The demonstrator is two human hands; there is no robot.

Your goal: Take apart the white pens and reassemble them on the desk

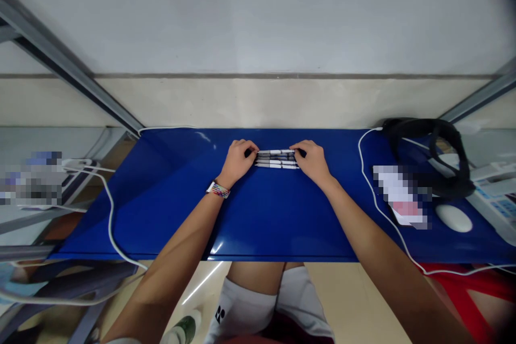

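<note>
Several white and dark pens lie side by side, close together, on the blue desk. Their lengths run from left to right. My left hand, with a patterned band at its wrist, is curled with thumb and index finger at the pens' left ends. At the right ends my right hand has its thumb and finger pinched on the top pen. My fingers partly hide the pens' tips, and I cannot tell how many pens each hand touches.
At the right are a black padded strap, a phone-like blurred item, a white mouse and a white cable. Another white cable crosses the left edge. A wall stands behind, with metal posts at both sides.
</note>
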